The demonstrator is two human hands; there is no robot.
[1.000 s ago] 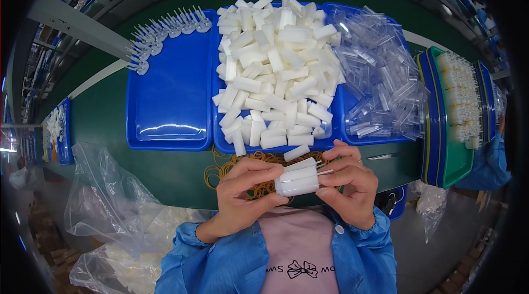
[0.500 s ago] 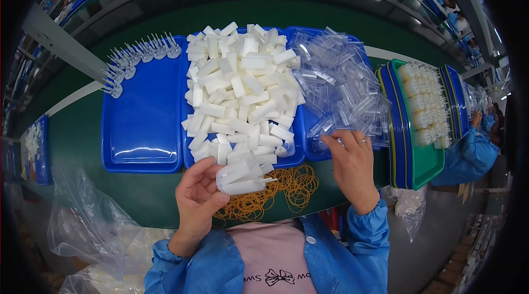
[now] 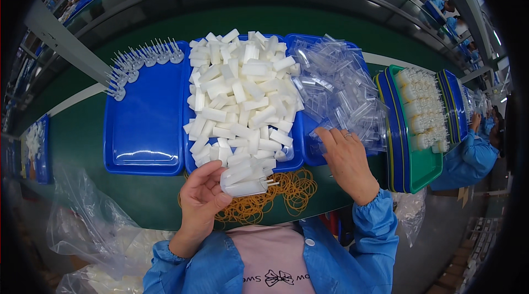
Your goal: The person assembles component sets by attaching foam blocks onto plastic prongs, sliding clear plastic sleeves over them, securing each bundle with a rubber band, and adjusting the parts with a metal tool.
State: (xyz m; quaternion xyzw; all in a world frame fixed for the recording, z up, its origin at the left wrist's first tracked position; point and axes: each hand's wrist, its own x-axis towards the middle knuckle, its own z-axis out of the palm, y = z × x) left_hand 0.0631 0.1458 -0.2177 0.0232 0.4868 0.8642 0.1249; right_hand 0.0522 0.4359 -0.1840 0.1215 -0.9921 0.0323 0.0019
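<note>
My left hand is closed around a cluster of white and translucent plastic pieces, with thin white prongs sticking out to the right. It is held above the near edge of the middle tray. My right hand reaches over the near end of the right blue tray, fingers stretched apart at the edge of a heap of clear plastic sleeves. Its fingertips partly hide the sleeves under them. White rectangular blocks are heaped in the middle tray, between my two hands.
A blue tray at left has several pronged white pieces standing along its far and left edges. Brown rubber bands lie on the green table. Stacked trays hold finished-looking bundles at right. A plastic bag hangs at lower left. Co-workers sit beyond.
My right hand has moved slightly forward and left onto the sleeves, its fingers straightening. The left hand keeps hold of its cluster, shifted a little to the right.
</note>
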